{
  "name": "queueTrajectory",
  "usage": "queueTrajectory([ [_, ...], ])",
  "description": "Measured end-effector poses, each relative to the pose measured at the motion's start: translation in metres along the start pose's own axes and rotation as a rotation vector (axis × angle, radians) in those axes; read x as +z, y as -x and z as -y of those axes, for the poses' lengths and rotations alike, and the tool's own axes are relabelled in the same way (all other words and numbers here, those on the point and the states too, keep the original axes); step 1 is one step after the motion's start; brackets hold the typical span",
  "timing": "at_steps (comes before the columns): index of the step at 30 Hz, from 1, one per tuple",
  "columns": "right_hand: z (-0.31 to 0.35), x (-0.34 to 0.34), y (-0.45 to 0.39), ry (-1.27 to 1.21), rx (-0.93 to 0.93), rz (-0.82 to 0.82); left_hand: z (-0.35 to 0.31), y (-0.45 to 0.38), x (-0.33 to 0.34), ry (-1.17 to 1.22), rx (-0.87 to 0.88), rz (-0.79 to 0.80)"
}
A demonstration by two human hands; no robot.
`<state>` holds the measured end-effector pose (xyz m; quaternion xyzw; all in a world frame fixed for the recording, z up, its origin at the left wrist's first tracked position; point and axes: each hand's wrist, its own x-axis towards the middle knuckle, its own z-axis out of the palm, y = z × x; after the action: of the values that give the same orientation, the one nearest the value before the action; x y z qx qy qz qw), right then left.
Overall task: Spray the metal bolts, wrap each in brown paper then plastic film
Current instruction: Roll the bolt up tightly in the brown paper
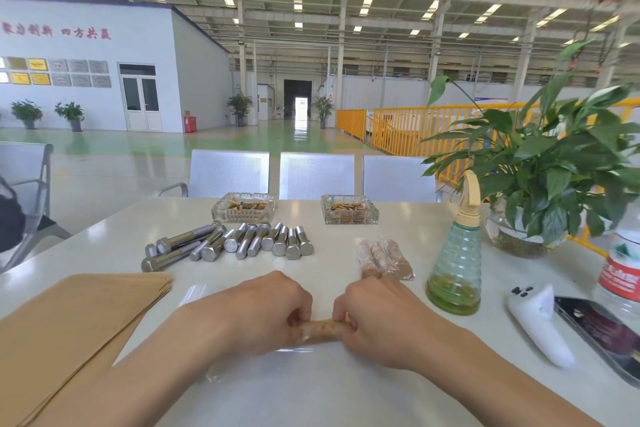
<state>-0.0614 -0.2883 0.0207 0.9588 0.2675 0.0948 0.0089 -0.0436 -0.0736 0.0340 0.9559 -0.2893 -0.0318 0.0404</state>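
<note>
A bolt wrapped in brown paper (323, 329) lies crosswise on a sheet of clear plastic film (249, 362) on the white table (346, 250). My left hand (266, 314) pinches its left end and my right hand (377, 319) pinches its right end. Several bare metal bolts (239, 244) lie in a row and heap farther back on the left. Three bolts wrapped in paper and film (384, 260) lie just beyond my right hand. A stack of brown paper sheets (76, 329) sits at the left. The green spray bottle (457, 260) stands at the right.
Two glass ashtrays (242, 208) (349, 210) stand at the table's far edge. A potted plant in a glass bowl (540, 184), a water bottle (623, 270), a white controller (536, 326) and a phone (599, 333) crowd the right side. Metal chairs (315, 175) stand behind the table.
</note>
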Motion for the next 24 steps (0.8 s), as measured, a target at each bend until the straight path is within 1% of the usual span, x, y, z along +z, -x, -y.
queueTrajectory([
  [3,0.004,-0.001,0.000,0.067,-0.029,-0.001,-0.002,0.002,-0.001,0.013,-0.003,0.021],
  [6,0.008,-0.003,0.006,0.123,-0.066,-0.071,-0.004,0.009,-0.001,-0.022,0.030,-0.025],
  [10,0.007,-0.013,0.015,0.162,-0.082,-0.254,-0.009,0.021,0.002,-0.076,0.068,-0.202],
  [11,0.006,-0.016,0.015,0.168,-0.062,-0.300,-0.012,0.023,0.002,-0.095,0.066,-0.252],
  [13,0.002,-0.020,0.015,0.172,-0.021,-0.337,-0.020,0.026,0.001,-0.133,0.059,-0.342],
  [15,0.001,-0.017,0.018,0.128,0.063,-0.377,-0.028,0.026,0.001,-0.173,0.030,-0.422],
  [17,0.004,-0.008,0.024,-0.069,0.244,-0.529,-0.032,0.023,0.002,-0.202,-0.051,-0.498],
  [18,0.007,-0.006,0.026,-0.248,0.370,-0.606,-0.033,0.021,0.003,-0.215,-0.101,-0.528],
  [19,0.009,-0.005,0.026,-0.487,0.488,-0.651,-0.035,0.019,0.004,-0.220,-0.145,-0.549],
  [20,0.011,-0.005,0.025,-0.762,0.595,-0.637,-0.036,0.018,0.004,-0.218,-0.175,-0.571],
  [22,0.015,-0.008,0.018,-1.279,0.711,-0.450,-0.043,0.017,0.005,-0.221,-0.196,-0.634],
  [23,0.018,-0.010,0.015,-1.449,0.727,-0.365,-0.049,0.018,0.004,-0.226,-0.176,-0.677],
  [24,0.021,-0.010,0.011,-1.546,0.735,-0.328,-0.053,0.018,0.005,-0.240,-0.137,-0.699],
])
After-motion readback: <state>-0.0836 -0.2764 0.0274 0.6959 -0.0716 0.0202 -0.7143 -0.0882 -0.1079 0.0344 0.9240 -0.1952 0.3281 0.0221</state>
